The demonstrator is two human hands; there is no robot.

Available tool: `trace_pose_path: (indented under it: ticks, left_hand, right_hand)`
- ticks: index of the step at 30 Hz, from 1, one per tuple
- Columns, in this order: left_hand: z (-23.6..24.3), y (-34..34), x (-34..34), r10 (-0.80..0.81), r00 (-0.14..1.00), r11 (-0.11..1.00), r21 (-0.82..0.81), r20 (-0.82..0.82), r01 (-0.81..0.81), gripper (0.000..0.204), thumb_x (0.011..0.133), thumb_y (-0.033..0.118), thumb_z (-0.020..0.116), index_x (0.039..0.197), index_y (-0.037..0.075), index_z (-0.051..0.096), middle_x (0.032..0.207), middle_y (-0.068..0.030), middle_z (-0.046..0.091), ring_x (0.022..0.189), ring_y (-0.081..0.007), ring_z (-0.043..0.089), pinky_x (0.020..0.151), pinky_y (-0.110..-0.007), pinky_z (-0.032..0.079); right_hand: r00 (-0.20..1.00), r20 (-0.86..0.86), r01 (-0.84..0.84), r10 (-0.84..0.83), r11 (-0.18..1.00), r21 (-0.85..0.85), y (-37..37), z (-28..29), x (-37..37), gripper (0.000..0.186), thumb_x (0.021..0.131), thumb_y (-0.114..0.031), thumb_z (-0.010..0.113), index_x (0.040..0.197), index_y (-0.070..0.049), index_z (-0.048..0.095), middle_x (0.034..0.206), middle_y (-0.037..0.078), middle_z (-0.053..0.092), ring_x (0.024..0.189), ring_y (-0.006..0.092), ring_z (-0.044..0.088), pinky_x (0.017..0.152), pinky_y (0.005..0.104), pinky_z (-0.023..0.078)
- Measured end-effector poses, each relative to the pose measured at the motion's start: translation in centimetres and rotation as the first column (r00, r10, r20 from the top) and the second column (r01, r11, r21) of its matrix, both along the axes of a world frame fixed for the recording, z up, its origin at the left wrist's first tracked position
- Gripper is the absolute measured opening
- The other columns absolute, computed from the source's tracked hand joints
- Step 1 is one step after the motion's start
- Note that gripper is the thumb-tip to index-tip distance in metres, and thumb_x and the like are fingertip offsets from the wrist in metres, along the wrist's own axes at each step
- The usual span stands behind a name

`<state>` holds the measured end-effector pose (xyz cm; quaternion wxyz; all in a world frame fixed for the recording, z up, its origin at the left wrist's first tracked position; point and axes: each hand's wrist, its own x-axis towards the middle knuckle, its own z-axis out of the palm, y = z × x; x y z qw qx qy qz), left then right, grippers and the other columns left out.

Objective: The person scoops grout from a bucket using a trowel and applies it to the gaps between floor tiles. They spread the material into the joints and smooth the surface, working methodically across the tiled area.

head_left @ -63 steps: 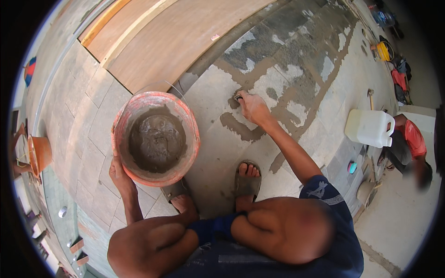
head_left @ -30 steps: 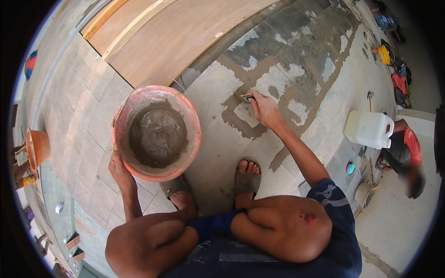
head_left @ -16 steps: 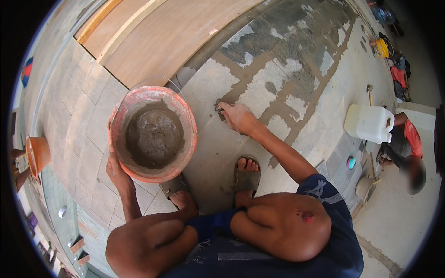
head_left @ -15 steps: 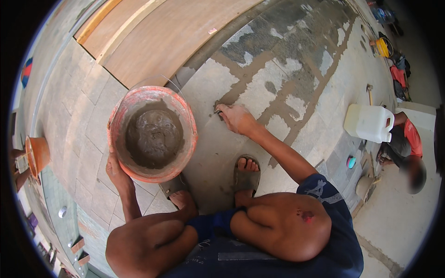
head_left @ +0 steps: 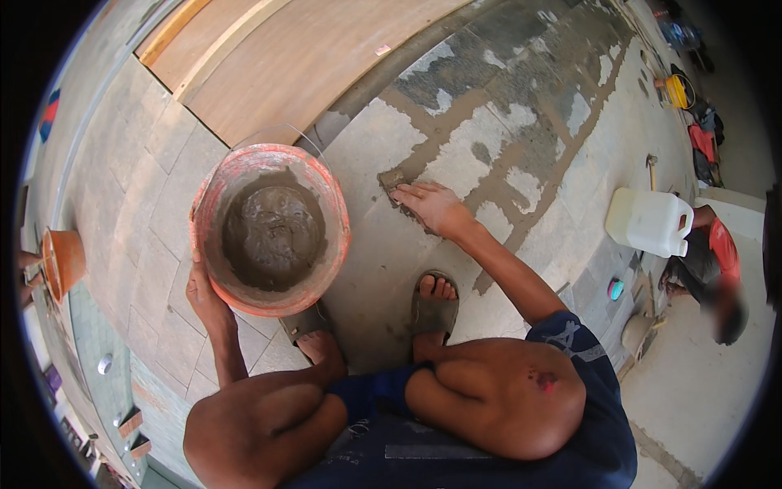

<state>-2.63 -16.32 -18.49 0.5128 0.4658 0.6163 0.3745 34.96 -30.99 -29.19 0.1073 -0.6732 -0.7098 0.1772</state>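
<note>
Holding bucket (head_left: 338,277) w/ L fingers (head_left: 195,285) — R fingers (head_left: 414,196) near-straight on scraper (head_left: 391,176).

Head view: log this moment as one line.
left hand: holding orange bucket | right hand: on small flat tool, at floor | bucket contents: wet grey-brown mix

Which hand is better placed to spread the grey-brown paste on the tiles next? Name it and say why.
Right, I'd judge: the right hand is down at the grey-brown paste on the tiles, a flat tool apparently beneath it. The left hand is against the side of the bucket.
</note>
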Motion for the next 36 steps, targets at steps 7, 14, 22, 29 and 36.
trace_pose_path:
  ticks: [7,14,22,29,36]
  left_hand:
    - [0.5,0.0,-0.1,0.031,0.999,0.999,-0.016,0.014,-0.031,0.045,0.101,0.039,0.049,0.103,-0.002,0.066,0.091,-0.0044,0.068,0.082,-0.0089,0.060,0.075,-0.025,0.048]
    - [0.7,0.3,0.3,0.016,1.000,1.000,-0.013,0.002,-0.016,0.046,0.101,0.039,0.048,0.103,-0.003,0.066,0.092,-0.0049,0.067,0.082,-0.0091,0.059,0.075,-0.024,0.047]
    - [1.0,0.1,0.4,0.020,0.999,1.000,0.015,-0.038,-0.019,0.044,0.101,0.040,0.049,0.100,-0.002,0.065,0.089,-0.0038,0.066,0.079,-0.0085,0.058,0.073,-0.023,0.047]
    - [0.4,0.1,0.2,-0.007,1.000,1.000,0.015,-0.030,0.008,0.043,0.101,0.039,0.050,0.097,-0.001,0.065,0.086,-0.0030,0.066,0.077,-0.0083,0.058,0.072,-0.023,0.047]
    - [1.3,0.0,-0.1,0.017,0.999,1.000,0.023,-0.028,-0.016,0.047,0.101,0.039,0.048,0.108,-0.004,0.065,0.094,-0.0058,0.068,0.083,-0.0101,0.061,0.077,-0.025,0.048]
  right_hand:
    - [0.994,-0.111,-0.028,0.004,0.977,-0.212,0.3,3.0,0.1,0.031,0.091,-0.013,0.052,0.122,-0.010,0.057,0.115,0.015,0.064,0.102,0.0351,0.061,0.087,0.0434,0.050]
    - [0.839,-0.133,0.531,-0.528,0.847,-0.013,2.0,1.9,1.0,0.025,0.095,-0.019,0.050,0.116,-0.007,0.056,0.091,0.022,0.066,0.077,0.0441,0.062,0.070,0.0520,0.050]
    - [0.922,-0.222,0.315,-0.316,0.948,-0.039,3.3,0.4,-1.5,0.023,0.095,-0.017,0.049,0.113,-0.006,0.056,0.084,0.023,0.066,0.076,0.0445,0.062,0.069,0.0516,0.049]
    - [0.923,-0.311,0.188,-0.227,0.970,-0.152,2.6,0.4,-4.1,0.024,0.095,-0.019,0.051,0.114,-0.007,0.057,0.081,0.022,0.065,0.076,0.0439,0.061,0.071,0.0508,0.049]
    - [0.721,-0.530,0.425,-0.446,0.889,-0.170,3.1,2.4,-0.8,0.023,0.094,-0.018,0.054,0.111,-0.004,0.059,0.084,0.024,0.065,0.079,0.0436,0.062,0.072,0.0488,0.048]
